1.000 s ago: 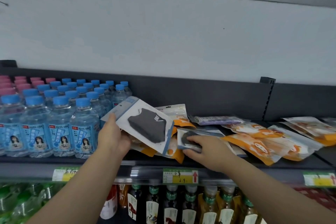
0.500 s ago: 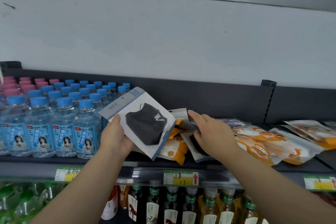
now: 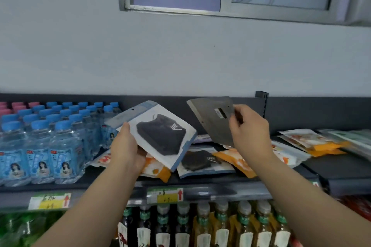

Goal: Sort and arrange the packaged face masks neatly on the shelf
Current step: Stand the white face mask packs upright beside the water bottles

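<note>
My left hand (image 3: pixel 126 147) grips a white and blue pack with a black face mask (image 3: pixel 160 133), held tilted above the shelf. To its right, my right hand (image 3: pixel 250 126) pinches a second mask pack (image 3: pixel 212 120), lifted and turned so its grey back with a barcode faces me. A third black mask pack (image 3: pixel 200 161) lies flat on the shelf (image 3: pixel 200 186) between my hands. Orange and white packs (image 3: pixel 236 161) lie scattered around and under it.
Blue-capped water bottles (image 3: pixel 42 146) fill the shelf's left side, with pink-capped ones behind. More orange and white packs (image 3: pixel 305 140) lie at the right. Price tags (image 3: pixel 164 194) line the shelf edge. Dark and amber bottles (image 3: pixel 200 226) stand on the shelf below.
My right hand picked a mask pack off the shelf and raised it, flipping its back toward me. My left hand lifted its pack slightly. The view tilted upward.
</note>
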